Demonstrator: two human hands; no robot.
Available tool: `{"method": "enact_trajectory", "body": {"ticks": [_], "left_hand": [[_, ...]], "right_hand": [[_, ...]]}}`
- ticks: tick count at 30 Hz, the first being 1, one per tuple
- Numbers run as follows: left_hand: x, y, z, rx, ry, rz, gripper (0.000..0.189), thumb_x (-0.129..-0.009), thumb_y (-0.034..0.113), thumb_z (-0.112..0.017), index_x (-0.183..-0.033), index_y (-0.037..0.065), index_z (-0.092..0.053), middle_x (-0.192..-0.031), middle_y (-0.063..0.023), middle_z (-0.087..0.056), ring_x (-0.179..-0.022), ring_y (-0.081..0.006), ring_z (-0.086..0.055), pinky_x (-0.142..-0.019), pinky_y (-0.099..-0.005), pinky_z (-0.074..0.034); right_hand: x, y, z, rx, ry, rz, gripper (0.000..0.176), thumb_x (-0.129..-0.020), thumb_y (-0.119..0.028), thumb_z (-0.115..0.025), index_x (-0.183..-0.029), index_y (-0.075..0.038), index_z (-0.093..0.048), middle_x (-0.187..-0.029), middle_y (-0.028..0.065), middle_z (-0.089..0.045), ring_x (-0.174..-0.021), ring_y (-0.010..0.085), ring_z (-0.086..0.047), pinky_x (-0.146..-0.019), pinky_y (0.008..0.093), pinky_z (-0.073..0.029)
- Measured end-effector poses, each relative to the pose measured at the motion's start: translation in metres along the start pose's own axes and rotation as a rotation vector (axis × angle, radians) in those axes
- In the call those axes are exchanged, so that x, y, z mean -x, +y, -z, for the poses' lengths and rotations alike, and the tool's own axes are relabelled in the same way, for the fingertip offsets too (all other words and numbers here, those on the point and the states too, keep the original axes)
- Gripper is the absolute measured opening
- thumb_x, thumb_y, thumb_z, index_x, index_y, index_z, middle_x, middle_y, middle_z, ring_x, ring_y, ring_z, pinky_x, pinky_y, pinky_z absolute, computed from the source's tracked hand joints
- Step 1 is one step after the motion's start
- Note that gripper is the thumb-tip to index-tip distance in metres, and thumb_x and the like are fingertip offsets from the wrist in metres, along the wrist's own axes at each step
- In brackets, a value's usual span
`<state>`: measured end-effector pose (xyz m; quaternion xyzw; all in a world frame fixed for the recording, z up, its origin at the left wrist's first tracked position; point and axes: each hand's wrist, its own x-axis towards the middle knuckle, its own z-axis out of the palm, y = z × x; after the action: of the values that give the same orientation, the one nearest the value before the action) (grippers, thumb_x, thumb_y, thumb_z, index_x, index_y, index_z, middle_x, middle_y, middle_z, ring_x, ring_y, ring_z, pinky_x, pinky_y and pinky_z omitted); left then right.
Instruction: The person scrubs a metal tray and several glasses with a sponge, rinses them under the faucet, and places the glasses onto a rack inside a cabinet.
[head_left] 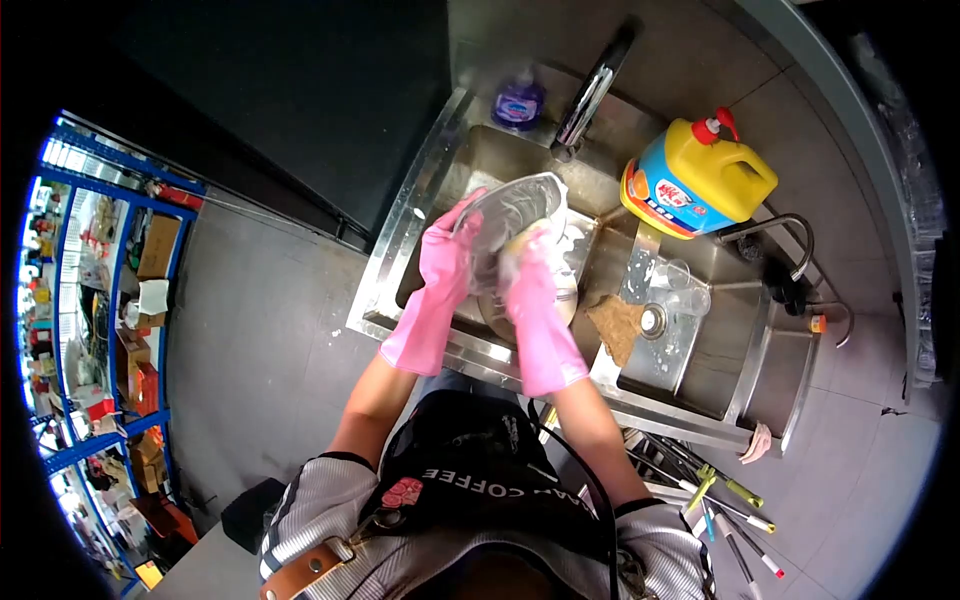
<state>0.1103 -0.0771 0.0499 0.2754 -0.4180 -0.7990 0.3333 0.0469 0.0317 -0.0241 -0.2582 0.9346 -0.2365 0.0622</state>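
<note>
Both my hands wear long pink rubber gloves. My left hand (454,240) grips the left rim of a clear, soapy plastic container (540,193), which is tilted over the left basin of the sink (470,150). My right hand (532,280) is closed round a yellowish sponge (520,240) covered in suds, pressed to the inside of the container. Below the container, a round metal bowl (566,300) sits in the basin, partly hidden by my right hand.
A chrome faucet (595,95) rises behind the basin. Nearby stand a purple soap bottle (518,103) and a large yellow detergent jug (700,175). The right basin holds a brown cloth (617,325) and clear plastic cups (685,290). Mop handles (725,515) lie at lower right.
</note>
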Motion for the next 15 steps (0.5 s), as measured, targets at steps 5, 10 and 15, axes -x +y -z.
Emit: {"method": "enact_trajectory", "body": {"ticks": [5, 10, 15], "left_hand": [[-0.017, -0.046, 0.039, 0.217, -0.038, -0.062, 0.037, -0.091, 0.008, -0.068, -0.128, 0.002, -0.065, -0.104, -0.0009, -0.070, -0.092, -0.0093, -0.062, -0.087, -0.0240, -0.048], [-0.009, -0.015, 0.013, 0.137, 0.151, 0.074, 0.031, -0.094, 0.003, -0.061, -0.125, 0.002, -0.067, -0.111, -0.0027, -0.071, -0.097, -0.0101, -0.063, -0.090, -0.0245, -0.049], [-0.013, -0.020, 0.020, 0.136, 0.106, 0.040, 0.030, -0.093, -0.002, -0.059, -0.121, 0.002, -0.069, -0.112, -0.0026, -0.071, -0.100, -0.0101, -0.064, -0.093, -0.0240, -0.048]], "right_hand": [[0.013, 0.035, -0.098, -0.193, 0.162, 0.357, 0.053, -0.096, -0.030, -0.052, -0.144, -0.011, -0.042, -0.118, 0.0138, -0.064, -0.106, 0.0255, -0.062, -0.090, 0.0362, -0.049], [-0.013, 0.050, -0.070, -1.197, -0.185, -0.226, 0.052, -0.098, -0.027, -0.052, -0.144, -0.006, -0.043, -0.123, 0.0117, -0.059, -0.098, 0.0187, -0.061, -0.086, 0.0303, -0.050], [-0.015, 0.073, -0.040, -1.846, -0.381, -0.348, 0.041, -0.092, -0.009, -0.054, -0.132, -0.004, -0.052, -0.109, 0.0059, -0.060, -0.093, 0.0162, -0.059, -0.078, 0.0268, -0.047]]}}
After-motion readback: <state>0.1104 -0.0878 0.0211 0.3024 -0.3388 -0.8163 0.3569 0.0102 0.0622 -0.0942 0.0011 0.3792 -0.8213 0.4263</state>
